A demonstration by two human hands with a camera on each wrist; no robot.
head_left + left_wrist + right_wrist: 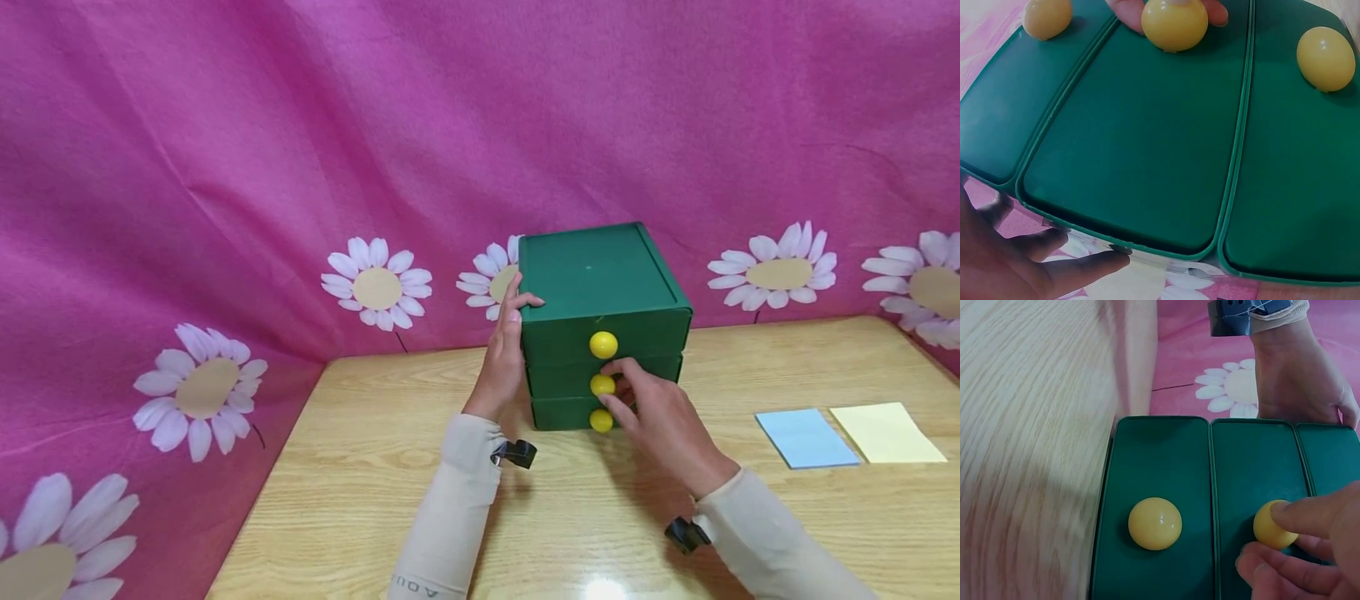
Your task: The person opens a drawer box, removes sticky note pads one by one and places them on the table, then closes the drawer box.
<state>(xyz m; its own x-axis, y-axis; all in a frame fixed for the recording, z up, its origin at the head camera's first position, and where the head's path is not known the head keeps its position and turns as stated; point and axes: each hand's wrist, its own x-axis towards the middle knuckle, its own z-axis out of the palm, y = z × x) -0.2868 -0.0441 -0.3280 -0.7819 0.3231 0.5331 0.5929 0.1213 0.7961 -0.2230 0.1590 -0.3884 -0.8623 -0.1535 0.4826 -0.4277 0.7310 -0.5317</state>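
A small green drawer box (592, 267) stands on the table, with three drawers stacked one above another, each with a round yellow knob. My left hand (501, 358) rests flat along the box's left side, one finger reaching over the top edge. With thumb and fingers my right hand (667, 421) pinches the middle knob (1269, 528). Above it sits the top knob (603, 344), and below it the bottom knob (601, 420). All the drawer fronts look pushed in, side by side in the left wrist view.
Right of the box, a blue paper pad (806, 437) and a pale yellow one (888, 432) lie on the wooden table (360, 492). Behind hangs a pink cloth (465, 125) printed with white daisies. Each wrist wears a black camera band.
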